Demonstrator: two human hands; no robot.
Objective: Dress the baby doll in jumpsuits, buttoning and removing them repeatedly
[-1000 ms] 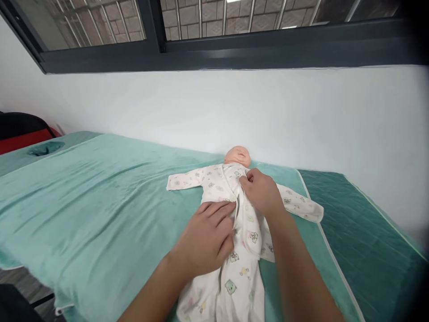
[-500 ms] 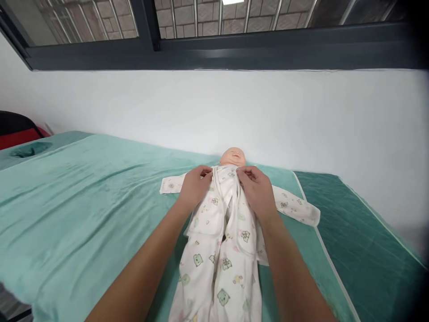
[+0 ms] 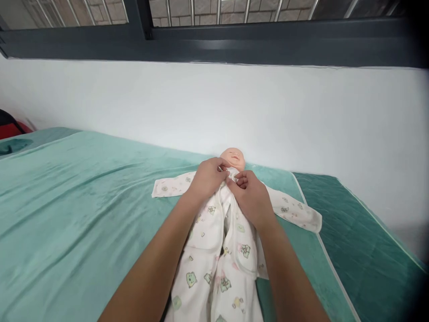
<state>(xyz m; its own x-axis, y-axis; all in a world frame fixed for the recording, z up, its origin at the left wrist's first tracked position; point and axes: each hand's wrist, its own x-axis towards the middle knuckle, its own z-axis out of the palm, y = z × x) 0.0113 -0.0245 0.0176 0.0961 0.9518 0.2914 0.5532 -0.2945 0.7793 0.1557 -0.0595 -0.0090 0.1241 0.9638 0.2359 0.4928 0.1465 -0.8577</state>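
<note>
A baby doll [image 3: 233, 157] lies on its back with its head toward the wall. It is dressed in a white baby jacket [image 3: 205, 220] with small bear prints, over matching trousers [image 3: 197, 286]. Both sleeves are stretched out sideways. At the neckline my left hand [image 3: 211, 175] pinches one front edge of the jacket just below the doll's chin. My right hand [image 3: 247, 193] pinches the opposite front edge, its fingertips close to the left ones. Lower down, the two front panels hang apart. My fingers hide the small bit of cloth between them.
A light green blanket [image 3: 83, 214] covers the bed beneath the doll. Darker green quilted cloth [image 3: 362, 232] lies to the right. Behind stands a white wall [image 3: 284, 116] under a dark window frame [image 3: 234, 47]. A red and black item [image 3: 10, 127] sits far left.
Both hands have moved inward, bringing the jacket's two front edges together at the neck; my left hand moved farther, to the right. The view has shifted slightly.
</note>
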